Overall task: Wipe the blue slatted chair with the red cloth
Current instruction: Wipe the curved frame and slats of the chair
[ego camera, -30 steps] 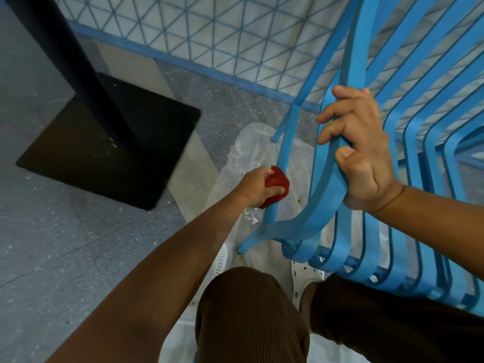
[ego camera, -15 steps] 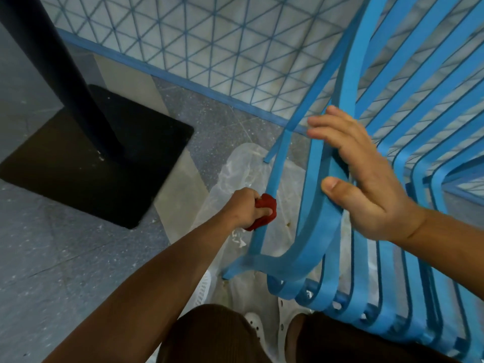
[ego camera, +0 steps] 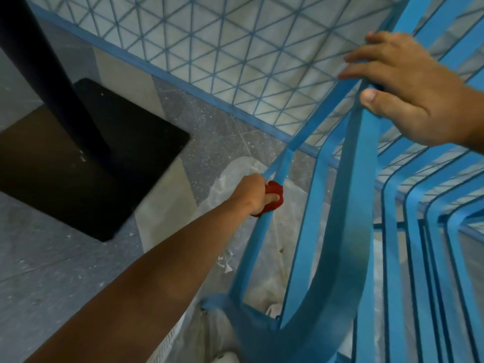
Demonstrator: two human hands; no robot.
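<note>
Left hand (ego camera: pixel 252 196), clamped on the red cloth (ego camera: pixel 273 198), has slid farther up the blue chair's leg (ego camera: pixel 264 218), wiping onward, while right hand (ego camera: pixel 408 85), fingers now loosely spread, steadies a slat (ego camera: pixel 366 158).

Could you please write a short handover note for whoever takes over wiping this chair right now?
Left hand: shut on the red cloth, pressed against a lower side strut of the blue chair.
Right hand: open, fingers draped over the top of a chair slat, thumb against it, steadying the chair.
The chair stands over a clear plastic sheet on the floor, beside a black table base.
Done: cannot tell which slats are already wiped.
Left: finish this strut, then the remaining slats.
</note>
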